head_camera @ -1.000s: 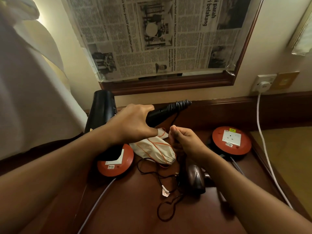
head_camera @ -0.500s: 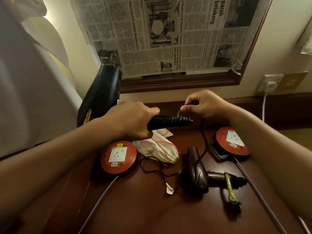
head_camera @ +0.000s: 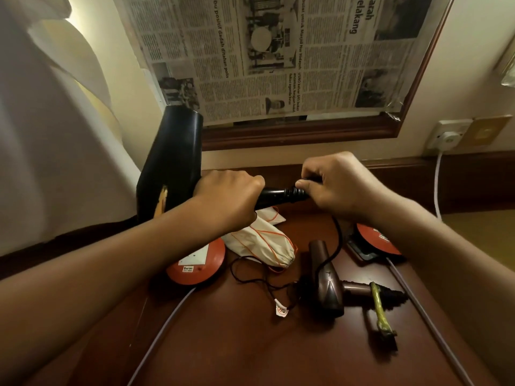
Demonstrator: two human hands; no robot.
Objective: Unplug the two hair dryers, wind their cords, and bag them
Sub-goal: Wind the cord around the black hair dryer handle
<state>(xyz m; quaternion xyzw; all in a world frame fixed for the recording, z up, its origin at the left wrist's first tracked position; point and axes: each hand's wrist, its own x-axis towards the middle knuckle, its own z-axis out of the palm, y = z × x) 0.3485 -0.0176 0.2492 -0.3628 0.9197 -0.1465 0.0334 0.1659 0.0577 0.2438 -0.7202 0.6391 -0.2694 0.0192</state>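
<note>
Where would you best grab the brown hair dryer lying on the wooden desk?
Probably by its slim handle, reaching down from above. The brown hair dryer lies flat on its side, handle pointing right with open desk around it. Its barrel is much thicker, and a black cord drapes across that.

Readable text: newspaper sheet and one reel label.
The grey printed newspaper sheet taped over the wood-framed mirror (head_camera: 278, 57), turned sideways, carried the headline words "parah" and "belakang", plus "dadah ditahan polis" and "Masjid Nur Hidayah". The small white sticker on the left round orange extension reel (head_camera: 195, 263) read "5 METERS"; finer print was illegible.
</note>
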